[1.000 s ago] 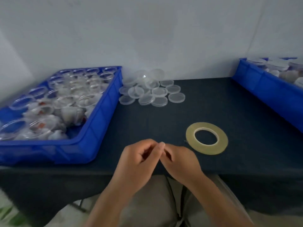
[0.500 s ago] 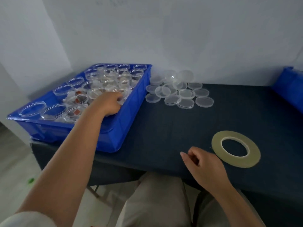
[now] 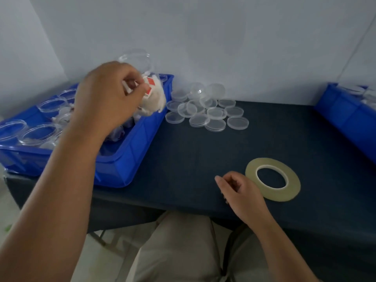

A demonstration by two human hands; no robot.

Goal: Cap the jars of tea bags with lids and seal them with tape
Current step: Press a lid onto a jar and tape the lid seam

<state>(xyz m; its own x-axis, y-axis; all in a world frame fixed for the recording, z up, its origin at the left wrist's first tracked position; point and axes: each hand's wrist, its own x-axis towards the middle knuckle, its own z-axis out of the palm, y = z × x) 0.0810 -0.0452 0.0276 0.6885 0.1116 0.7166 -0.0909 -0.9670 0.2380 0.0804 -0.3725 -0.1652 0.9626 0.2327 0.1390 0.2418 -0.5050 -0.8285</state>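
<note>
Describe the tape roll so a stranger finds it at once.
On the dark table, near its front edge, beside the right hand, lies the tape roll. Unlike the clear lids farther back, it is a flat yellowish ring.

I see a plain pale grey wall point(image 3: 223, 37) behind the desk point(image 3: 203, 151), under soft, rather dim, even light. On the left it meets a side wall point(image 3: 20, 47) at a slanting corner. A faint line at far right may be another corner, but the wide lens bends it and I can't be sure. The desk has a dark navy top, matt and cloth-like, reaching the right edge of my view. Below its front edge, lower left, a pale floor point(image 3: 126, 241) shows, with a thin metal leg point(image 3: 101, 239) standing on it.
</note>
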